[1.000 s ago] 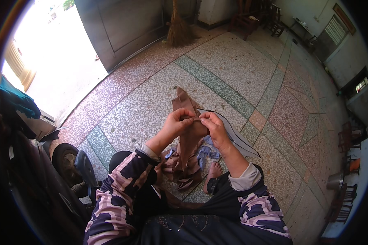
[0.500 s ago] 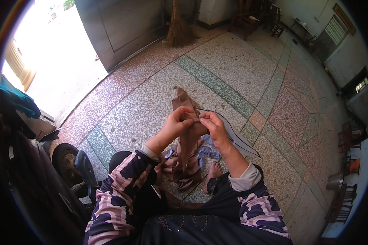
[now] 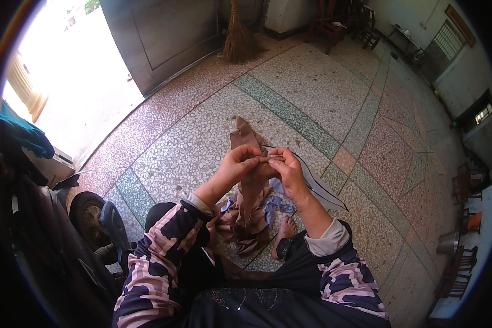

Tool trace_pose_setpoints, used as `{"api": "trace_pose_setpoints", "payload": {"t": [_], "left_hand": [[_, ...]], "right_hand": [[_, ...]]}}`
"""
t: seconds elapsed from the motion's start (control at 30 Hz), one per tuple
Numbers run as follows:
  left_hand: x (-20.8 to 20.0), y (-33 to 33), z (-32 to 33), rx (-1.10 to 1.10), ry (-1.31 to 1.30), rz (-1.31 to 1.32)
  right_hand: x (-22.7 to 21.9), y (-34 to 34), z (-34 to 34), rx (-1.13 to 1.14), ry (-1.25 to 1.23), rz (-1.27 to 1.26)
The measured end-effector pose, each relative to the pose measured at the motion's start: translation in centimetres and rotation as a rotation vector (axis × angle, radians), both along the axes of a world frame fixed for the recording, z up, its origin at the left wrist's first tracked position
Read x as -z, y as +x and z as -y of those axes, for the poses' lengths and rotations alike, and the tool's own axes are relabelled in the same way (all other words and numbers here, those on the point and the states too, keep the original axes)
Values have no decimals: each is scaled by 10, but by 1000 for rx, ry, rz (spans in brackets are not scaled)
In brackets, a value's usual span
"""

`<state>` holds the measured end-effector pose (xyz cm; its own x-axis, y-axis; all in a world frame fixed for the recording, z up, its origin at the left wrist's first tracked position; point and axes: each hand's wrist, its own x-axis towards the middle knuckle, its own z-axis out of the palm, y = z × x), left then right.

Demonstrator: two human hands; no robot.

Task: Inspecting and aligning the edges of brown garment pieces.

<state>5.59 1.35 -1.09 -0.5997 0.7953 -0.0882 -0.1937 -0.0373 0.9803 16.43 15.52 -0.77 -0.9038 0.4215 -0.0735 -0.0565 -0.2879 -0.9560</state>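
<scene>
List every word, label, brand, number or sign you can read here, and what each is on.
None readable anywhere in view.
Brown cloth: no lettering visible.
Sleeves: pattern only, no words.
Distant table: things on it too small to read.

Over the last half second, has shifted the right hand (image 3: 291,170) slightly rightward and upward at the brown cloth (image 3: 250,192), a little away from the left hand (image 3: 235,167). Now hides more of the upper edge of the grey, dark-rimmed piece (image 3: 318,189) beyond.
</scene>
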Motion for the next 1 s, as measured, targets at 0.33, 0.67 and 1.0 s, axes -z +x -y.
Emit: {"api": "trace_pose_setpoints", "payload": {"t": [0.33, 0.67, 1.0], "left_hand": [[-10, 10, -1, -129, -43, -364], [-5, 3, 1, -25, 61, 104], [-7, 4, 0, -21, 0, -65]], "right_hand": [[-3, 1, -2, -51, -147, 34], [-11, 3, 4, -62, -11, 24], [6, 1, 1, -74, 108, 29]]}}
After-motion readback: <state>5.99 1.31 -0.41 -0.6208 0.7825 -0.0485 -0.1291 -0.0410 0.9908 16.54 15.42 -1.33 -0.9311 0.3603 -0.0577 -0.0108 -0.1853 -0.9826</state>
